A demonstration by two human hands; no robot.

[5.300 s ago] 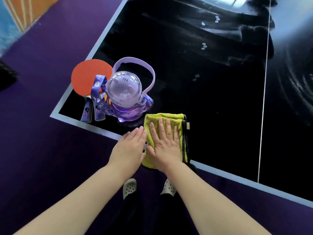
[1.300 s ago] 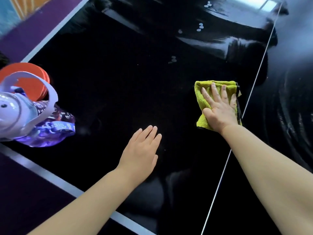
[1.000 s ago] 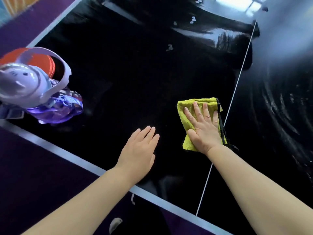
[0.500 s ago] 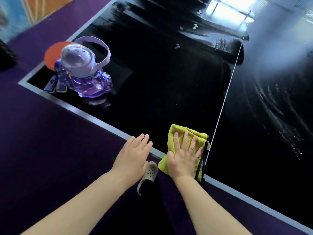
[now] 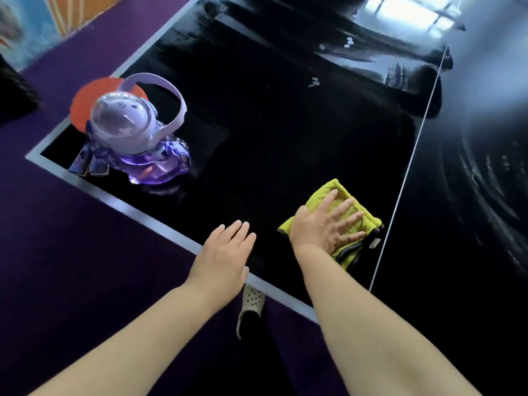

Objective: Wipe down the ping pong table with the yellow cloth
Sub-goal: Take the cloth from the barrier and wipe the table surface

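Yellow cloth (image 5: 319,197): folded, on the ping pong table (image 5: 285,124) near its near edge, just left of the white centre line (image 5: 411,155).
Right hand (image 5: 324,228): fingers spread, pressed flat on the cloth.
Left hand (image 5: 225,252): flat, fingers straight, at the near edge.
Purple bottle (image 5: 134,132): near-left corner, beside a red paddle (image 5: 84,105).

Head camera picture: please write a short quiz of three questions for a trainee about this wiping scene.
1. True or false: the right hand lies flat, fingers spread, on the yellow cloth.
2. Where does the purple bottle stand? A: on the floor. B: on the ping pong table, near its corner. C: on the cloth.
3. Fill in: the left hand holds ____.

Key: 1 true; 2 B; 3 nothing.
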